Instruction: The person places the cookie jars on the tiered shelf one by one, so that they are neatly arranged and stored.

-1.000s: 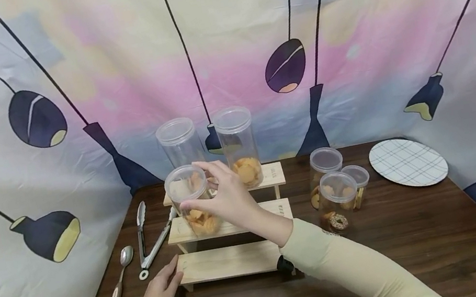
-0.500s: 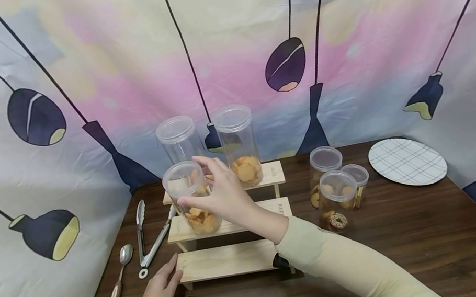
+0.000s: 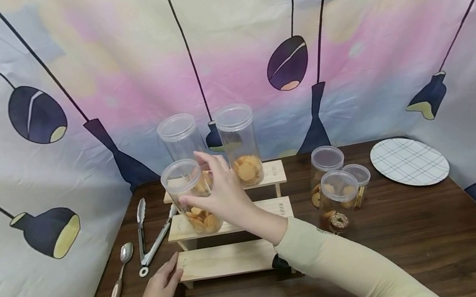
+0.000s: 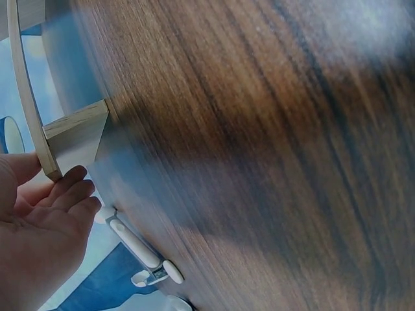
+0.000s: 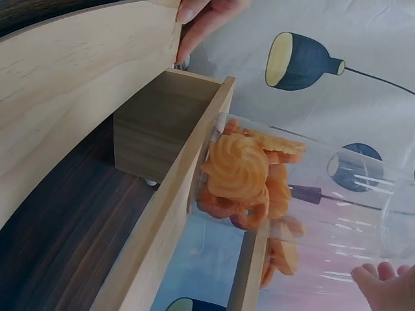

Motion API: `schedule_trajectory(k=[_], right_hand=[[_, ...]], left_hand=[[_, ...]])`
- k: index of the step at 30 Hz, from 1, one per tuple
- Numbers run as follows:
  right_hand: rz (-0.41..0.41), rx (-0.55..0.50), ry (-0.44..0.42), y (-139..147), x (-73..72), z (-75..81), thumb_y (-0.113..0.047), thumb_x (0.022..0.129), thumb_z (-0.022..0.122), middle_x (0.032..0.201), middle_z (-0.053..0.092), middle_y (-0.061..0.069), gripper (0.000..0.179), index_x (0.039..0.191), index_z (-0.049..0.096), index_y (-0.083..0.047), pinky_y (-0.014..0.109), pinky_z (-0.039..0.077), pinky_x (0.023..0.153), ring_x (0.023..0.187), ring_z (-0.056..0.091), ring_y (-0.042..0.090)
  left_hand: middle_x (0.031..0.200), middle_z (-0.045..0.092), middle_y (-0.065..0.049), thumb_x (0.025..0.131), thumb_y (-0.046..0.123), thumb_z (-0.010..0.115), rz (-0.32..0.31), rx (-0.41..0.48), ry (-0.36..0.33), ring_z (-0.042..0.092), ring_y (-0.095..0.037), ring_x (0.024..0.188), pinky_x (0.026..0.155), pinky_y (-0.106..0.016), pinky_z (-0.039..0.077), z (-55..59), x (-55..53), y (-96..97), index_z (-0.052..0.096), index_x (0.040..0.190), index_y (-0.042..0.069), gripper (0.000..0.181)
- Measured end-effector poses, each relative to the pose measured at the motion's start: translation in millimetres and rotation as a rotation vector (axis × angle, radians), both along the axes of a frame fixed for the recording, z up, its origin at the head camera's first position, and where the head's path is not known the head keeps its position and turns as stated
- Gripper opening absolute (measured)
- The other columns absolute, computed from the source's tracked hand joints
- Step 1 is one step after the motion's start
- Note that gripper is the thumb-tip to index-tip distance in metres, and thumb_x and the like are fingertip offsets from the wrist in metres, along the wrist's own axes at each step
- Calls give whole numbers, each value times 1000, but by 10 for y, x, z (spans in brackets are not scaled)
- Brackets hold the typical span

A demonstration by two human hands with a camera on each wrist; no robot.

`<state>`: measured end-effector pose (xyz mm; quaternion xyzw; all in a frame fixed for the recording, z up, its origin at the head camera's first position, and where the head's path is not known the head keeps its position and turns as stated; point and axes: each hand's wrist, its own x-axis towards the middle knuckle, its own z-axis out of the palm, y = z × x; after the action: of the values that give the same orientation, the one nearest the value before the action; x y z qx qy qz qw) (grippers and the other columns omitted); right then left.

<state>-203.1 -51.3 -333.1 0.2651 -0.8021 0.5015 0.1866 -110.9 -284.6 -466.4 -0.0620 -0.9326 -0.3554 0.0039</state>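
My right hand grips a clear lidded jar, its thumb in front and its fingers at the far side. Swirled orange cookies lie in the jar's bottom. The jar's base is at the middle step of a pale wooden three-tier stand, and the jar leans slightly left. With thumb above and curled fingers below, my left hand pinches the left end of the lowest step. Behind, on the top step, stand two taller lidded jars; the right jar has cookies, while the left jar is partly hidden.
On the dark wooden table, tongs and a spoon lie left of the stand. Several lidded jars with cookies stand to the right, the nearest jar in front. A checked plate lies at the back right.
The gripped jar's top has shifted slightly left and back with my right hand, while its base stays at the middle step. My left hand keeps its place on the lowest step.
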Motion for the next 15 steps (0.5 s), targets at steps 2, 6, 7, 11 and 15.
schedule_trajectory(k=[2,6,7,11,15], right_hand=[[11,-12,8,24,5,7,-46,72,83,133,44,1,94,147,35,-17,30,43,92,117,44,11],[48,-41,19,94,38,13,-43,74,82,134,42,-1,92,148,34,-17,34,44,95,120,41,10],[59,-49,22,113,49,12,-42,75,82,134,42,-2,91,148,35,-17,35,43,96,120,41,9],[95,-71,35,186,105,8,-38,77,82,135,42,-1,86,146,37,-15,34,42,98,122,42,9],[117,-73,47,253,169,9,-34,78,82,133,45,0,80,143,40,-13,31,42,96,121,46,16]], left_hand=[[139,42,-32,102,15,51,-2,6,1,37,-47,129,102,-60,31,2,-3,3,38,141,-11,49],[139,42,-32,102,15,51,-4,9,4,37,-47,129,102,-60,31,0,-8,1,38,141,-11,49],[139,42,-32,102,15,51,-4,9,5,37,-47,129,102,-60,31,-2,-8,-1,38,141,-11,49],[139,42,-32,102,16,51,-4,7,7,37,-47,129,102,-60,32,-12,-7,-8,38,141,-10,49],[139,41,-32,102,16,51,-2,6,0,36,-47,129,102,-61,31,-14,-4,-10,38,142,-10,50]])
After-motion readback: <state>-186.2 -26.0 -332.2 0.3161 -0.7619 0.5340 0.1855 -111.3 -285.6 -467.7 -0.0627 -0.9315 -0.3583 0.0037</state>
